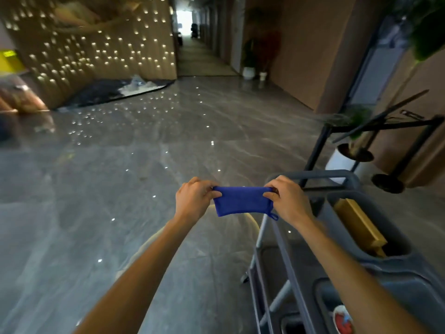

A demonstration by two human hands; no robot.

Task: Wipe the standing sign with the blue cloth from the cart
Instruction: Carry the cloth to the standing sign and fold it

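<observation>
Holding blue cloth taut, folded, near centre | L hand pinching its left end, R hand pinching right end | cart near right | standing sign: cannot tell which obj | advice: keeping fold flat, pad w/ clean face outward before wiping.

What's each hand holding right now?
Left hand: pinches the left end of the blue cloth.
Right hand: pinches its right end.

The blue cloth (folded, a small loop at one corner) hung stretched flat, just left of the grey cart.
</observation>
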